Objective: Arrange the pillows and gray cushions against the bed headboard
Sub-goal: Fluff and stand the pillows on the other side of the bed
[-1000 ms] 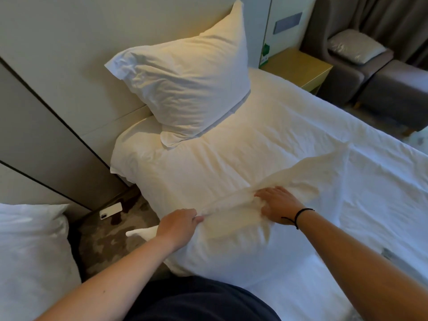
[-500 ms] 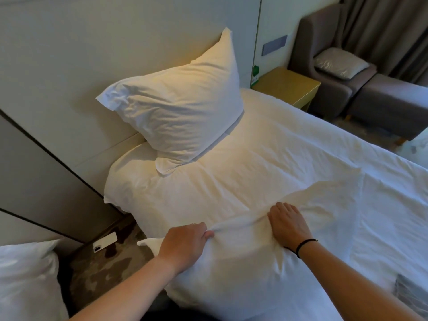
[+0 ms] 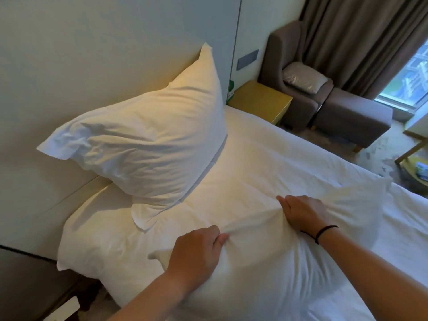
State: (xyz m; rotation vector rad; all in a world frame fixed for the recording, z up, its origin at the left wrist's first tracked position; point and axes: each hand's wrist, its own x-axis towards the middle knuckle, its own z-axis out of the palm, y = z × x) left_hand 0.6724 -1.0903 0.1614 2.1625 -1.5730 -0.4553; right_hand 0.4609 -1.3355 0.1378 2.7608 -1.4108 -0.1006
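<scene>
One white pillow (image 3: 148, 144) stands tilted against the pale headboard (image 3: 92, 54) at the head of the bed (image 3: 289, 154). A second white pillow (image 3: 266, 262) lies in front of me on the sheet. My left hand (image 3: 196, 249) pinches a fold of its upper edge near the left corner. My right hand (image 3: 303, 212), a black band on its wrist, grips the same edge further right, thumb hidden in the fabric. A shiny gray cushion (image 3: 303, 76) rests on the seat of the armchair (image 3: 284, 47) beyond the bed.
A yellow nightstand (image 3: 259, 98) stands between bed and armchair. A gray ottoman (image 3: 352, 117) sits in front of the chair, with brown curtains (image 3: 359, 31) and a window behind. A low yellow table (image 3: 414, 158) stands at the right edge.
Both hands have drawn closer to the headboard with the pillow's edge, which now bunches into a raised fold between them. The leaning pillow has not moved.
</scene>
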